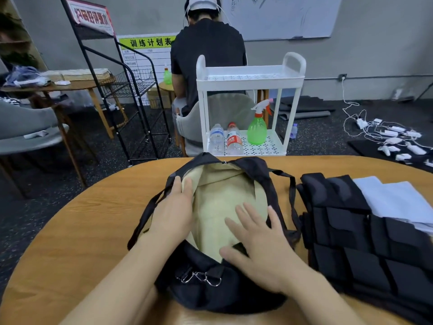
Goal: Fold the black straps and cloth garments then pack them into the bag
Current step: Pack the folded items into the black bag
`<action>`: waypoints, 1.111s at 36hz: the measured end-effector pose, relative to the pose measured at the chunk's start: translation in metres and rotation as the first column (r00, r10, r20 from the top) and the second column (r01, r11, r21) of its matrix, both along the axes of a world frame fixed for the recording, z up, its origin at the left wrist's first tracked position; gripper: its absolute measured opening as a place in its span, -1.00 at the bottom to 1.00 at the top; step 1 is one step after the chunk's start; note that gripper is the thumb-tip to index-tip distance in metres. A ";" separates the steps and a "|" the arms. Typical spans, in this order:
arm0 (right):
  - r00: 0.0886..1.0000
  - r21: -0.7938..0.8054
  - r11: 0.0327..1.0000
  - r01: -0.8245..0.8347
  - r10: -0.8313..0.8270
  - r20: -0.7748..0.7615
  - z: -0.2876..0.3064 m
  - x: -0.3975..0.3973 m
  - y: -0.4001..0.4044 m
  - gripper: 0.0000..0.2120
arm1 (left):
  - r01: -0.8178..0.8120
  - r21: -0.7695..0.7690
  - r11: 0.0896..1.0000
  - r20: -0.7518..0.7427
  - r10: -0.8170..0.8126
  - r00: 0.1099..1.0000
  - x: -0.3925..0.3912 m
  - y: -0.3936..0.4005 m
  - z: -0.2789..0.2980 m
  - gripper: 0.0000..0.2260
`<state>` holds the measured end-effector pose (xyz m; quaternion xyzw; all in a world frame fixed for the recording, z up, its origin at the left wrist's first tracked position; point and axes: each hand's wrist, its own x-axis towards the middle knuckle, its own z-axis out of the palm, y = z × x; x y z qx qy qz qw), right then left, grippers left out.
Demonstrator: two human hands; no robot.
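Observation:
A black bag (199, 285) with a cream lining (218, 202) lies open in the middle of the wooden table (77, 231). My left hand (173, 209) rests flat on the bag's left rim, fingers straight. My right hand (260, 240) lies spread over the opening's right side, fingers straight, touching lining and rim. Right of the bag lie the black padded straps (358, 233), stacked in segmented blocks. A folded pale cloth garment (398, 200) sits at the far right, partly under the straps. Metal clips (199, 276) hang on the bag's near end.
Beyond the table's far edge stands a white trolley (248, 78) with water bottles and a green spray bottle (257, 127). A person in black sits behind it, back turned. A black wire rack (131, 90) stands to the left; cables lie on the floor at right.

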<state>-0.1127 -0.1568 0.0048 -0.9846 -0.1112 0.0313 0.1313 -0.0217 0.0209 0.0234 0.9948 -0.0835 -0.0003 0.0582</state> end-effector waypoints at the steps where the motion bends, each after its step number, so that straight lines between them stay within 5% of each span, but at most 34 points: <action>1: 1.000 -0.015 1.000 0.005 -0.005 -0.002 -0.004 -0.009 0.001 -0.08 | -0.001 -0.021 1.000 -0.001 0.001 1.000 0.000 -0.001 0.000 -0.35; 7: 0.992 -0.087 0.990 0.116 -0.120 -0.043 -0.033 -0.029 -0.010 0.31 | 0.007 -0.083 0.996 0.019 -0.006 1.000 -0.003 -0.008 -0.006 -0.42; 13: 0.964 0.159 0.973 0.170 -0.197 0.177 -0.010 -0.072 -0.027 -0.16 | 0.012 -0.104 0.995 0.052 -0.006 0.999 -0.001 -0.019 -0.019 -0.47; 17: 0.852 0.100 0.932 0.347 -0.358 0.382 -0.024 -0.095 -0.068 -0.51 | 0.015 -0.111 0.994 0.073 -0.007 0.997 -0.001 -0.027 -0.025 -0.54; 21: 0.826 -0.055 0.888 0.456 -0.399 0.399 -0.036 -0.103 -0.103 -0.51 | 0.014 -0.123 0.992 0.067 -0.006 0.998 -0.007 -0.040 -0.023 -0.57; 27: 0.884 -0.219 0.886 0.408 -0.324 0.338 -0.060 -0.100 -0.121 -0.45 | 0.010 -0.123 0.992 0.068 -0.002 0.998 -0.012 -0.053 -0.022 -0.55; 32: 0.880 -0.177 0.903 0.392 -0.311 0.359 -0.067 -0.100 -0.124 -0.60 | 0.014 -0.146 0.989 0.078 -0.002 0.997 -0.014 -0.055 -0.024 -0.56; 36: 0.909 -0.079 0.926 0.370 -0.343 0.238 -0.053 -0.102 -0.123 -0.68 | 0.019 -0.157 0.987 0.075 -0.007 0.997 -0.016 -0.058 -0.024 -0.58; 40: 0.904 0.014 0.933 0.361 -0.353 0.242 -0.050 -0.098 -0.127 -0.62 | 0.028 -0.171 0.985 0.088 -0.013 0.996 -0.016 -0.058 -0.023 -0.62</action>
